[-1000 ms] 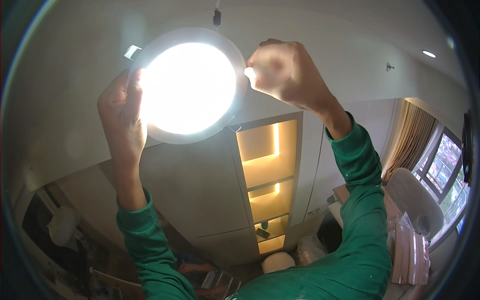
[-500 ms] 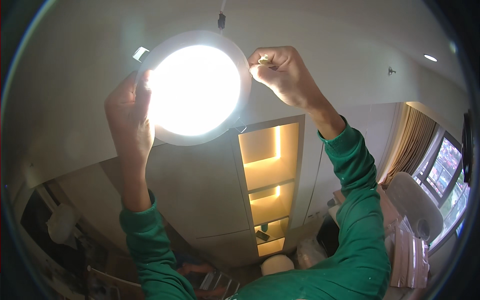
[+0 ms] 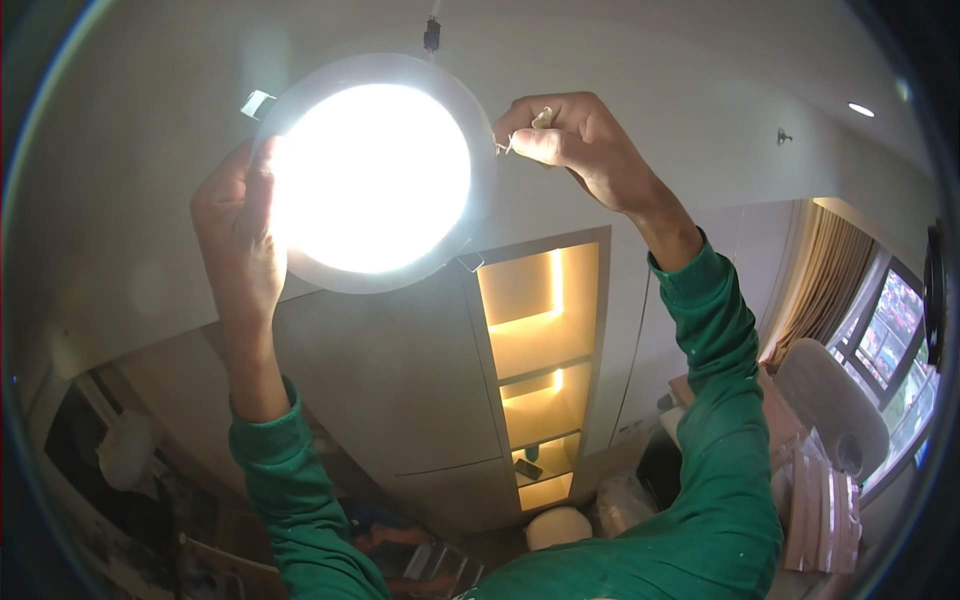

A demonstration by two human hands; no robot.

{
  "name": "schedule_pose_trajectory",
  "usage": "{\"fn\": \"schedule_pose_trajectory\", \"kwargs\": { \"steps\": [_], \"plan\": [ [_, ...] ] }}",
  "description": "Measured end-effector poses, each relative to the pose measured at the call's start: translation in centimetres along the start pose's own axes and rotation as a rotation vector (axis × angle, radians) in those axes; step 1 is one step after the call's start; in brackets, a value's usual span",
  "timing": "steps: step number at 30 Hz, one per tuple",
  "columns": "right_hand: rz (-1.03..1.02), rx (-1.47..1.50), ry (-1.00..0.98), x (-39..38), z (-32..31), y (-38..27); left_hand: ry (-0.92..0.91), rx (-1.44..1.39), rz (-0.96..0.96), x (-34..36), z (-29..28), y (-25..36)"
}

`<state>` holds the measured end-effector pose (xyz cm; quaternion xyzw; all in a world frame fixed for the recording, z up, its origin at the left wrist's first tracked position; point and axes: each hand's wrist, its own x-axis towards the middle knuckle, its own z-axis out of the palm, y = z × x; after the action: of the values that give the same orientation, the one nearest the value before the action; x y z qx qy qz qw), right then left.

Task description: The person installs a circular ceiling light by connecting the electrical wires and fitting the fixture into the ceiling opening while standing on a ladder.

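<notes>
A lit round white downlight (image 3: 372, 180) is held up below the ceiling. My left hand (image 3: 238, 215) grips its left rim, thumb on the front and fingers behind. A spring clip (image 3: 257, 104) sticks out at its upper left, another (image 3: 471, 262) at its lower right. Above it, a black connector (image 3: 432, 35) hangs on a cable. Close to the right rim, my right hand (image 3: 580, 145) is closed in a pinch on a small crumpled pale scrap (image 3: 542, 118). Thin whitish bits show between those fingertips and the rim; whether they touch the rim I cannot tell.
A small lit ceiling light (image 3: 861, 109) and a metal fitting (image 3: 784, 137) are up at the right. Below are lit wall shelves (image 3: 545, 345) between flat cabinet panels (image 3: 390, 380). A curtain (image 3: 825, 265), a window and pink wrapped packages (image 3: 815, 520) stand at the right.
The downlight and my left hand have shifted slightly left. My right hand has drawn a little away from the rim, and more of the pale scrap shows.
</notes>
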<state>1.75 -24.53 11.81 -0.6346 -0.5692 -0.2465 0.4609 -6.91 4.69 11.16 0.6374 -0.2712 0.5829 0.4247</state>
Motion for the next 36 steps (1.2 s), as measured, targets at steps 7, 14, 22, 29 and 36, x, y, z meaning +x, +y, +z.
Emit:
{"fn": "schedule_pose_trajectory", "kwargs": {
  "steps": [7,14,22,29,36],
  "plan": [
    [0.079,-0.238,-0.146,0.8,-1.1,-0.7,-0.075,0.188,0.081,0.3,-0.5,0.1],
    [-0.136,-0.545,-0.303,1.8,-2.3,-1.7,-0.161,0.171,0.135,0.9,-1.1,0.0],
    [-0.135,-0.413,-0.069,2.1,-2.1,-1.8,-0.175,0.147,0.186,1.2,-0.8,0.9],
    [0.109,-0.350,0.039,1.3,-1.7,-2.8,-0.162,0.248,0.154,0.9,-0.8,0.9],
    [-0.429,-0.466,0.218,2.7,-0.5,-2.9,-0.191,0.081,0.138,0.6,0.1,1.1]
  ]
}}
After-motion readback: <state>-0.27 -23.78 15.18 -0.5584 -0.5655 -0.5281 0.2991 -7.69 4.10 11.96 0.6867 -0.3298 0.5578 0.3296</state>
